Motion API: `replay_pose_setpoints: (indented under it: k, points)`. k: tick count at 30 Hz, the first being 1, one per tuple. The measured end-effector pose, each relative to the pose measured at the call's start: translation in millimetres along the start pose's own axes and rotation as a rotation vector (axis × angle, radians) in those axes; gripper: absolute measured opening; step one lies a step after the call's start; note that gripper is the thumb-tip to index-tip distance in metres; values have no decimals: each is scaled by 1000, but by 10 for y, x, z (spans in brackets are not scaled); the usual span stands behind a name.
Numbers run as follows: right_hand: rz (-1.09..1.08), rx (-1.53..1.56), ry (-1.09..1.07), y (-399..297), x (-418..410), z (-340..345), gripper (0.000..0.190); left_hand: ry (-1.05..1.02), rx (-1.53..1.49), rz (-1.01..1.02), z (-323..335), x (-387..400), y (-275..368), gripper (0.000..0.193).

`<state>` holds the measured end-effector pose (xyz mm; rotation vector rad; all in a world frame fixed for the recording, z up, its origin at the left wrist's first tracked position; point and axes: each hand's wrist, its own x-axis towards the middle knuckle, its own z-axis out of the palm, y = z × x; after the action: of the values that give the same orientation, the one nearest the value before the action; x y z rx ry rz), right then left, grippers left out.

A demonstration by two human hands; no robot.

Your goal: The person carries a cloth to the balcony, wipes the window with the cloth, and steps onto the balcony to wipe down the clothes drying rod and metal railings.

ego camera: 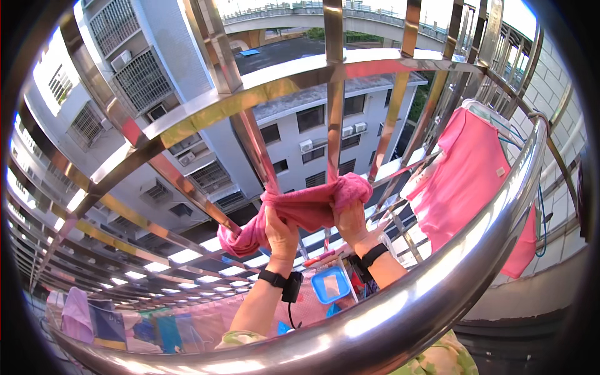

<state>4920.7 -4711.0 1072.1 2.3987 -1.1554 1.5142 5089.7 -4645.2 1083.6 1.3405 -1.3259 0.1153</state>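
Observation:
A dark pink cloth (300, 204), bunched and partly stretched, runs between both hands in front of upright metal bars. My left hand (281, 232) grips its middle, with one bundled end hanging to the left by a bar. Around the cloth's right end, which is bunched up on top, my right hand (350, 220) is closed. Both wrists wear black straps, and the left one carries a small black device (292, 287) with a cable. The cloth hides some of my fingers.
A thick steel rail (398, 309) curves below my forearms. Metal window-cage bars (334, 93) stand ahead. Pink fabric (468, 173) hangs at the right. A blue plastic basin (330, 285) lies below, and a light purple cloth (77, 316) hangs at the lower left.

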Motion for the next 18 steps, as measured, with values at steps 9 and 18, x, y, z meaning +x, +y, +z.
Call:
replay_pose_setpoints:
  k: [9, 18]
  points:
    - [115, -156, -309, 30, 478, -625, 37, -369, 351, 332, 233, 117, 522, 48]
    - [114, -6, -210, 309, -329, -582, 20, -354, 213, 564, 267, 56, 264, 27]
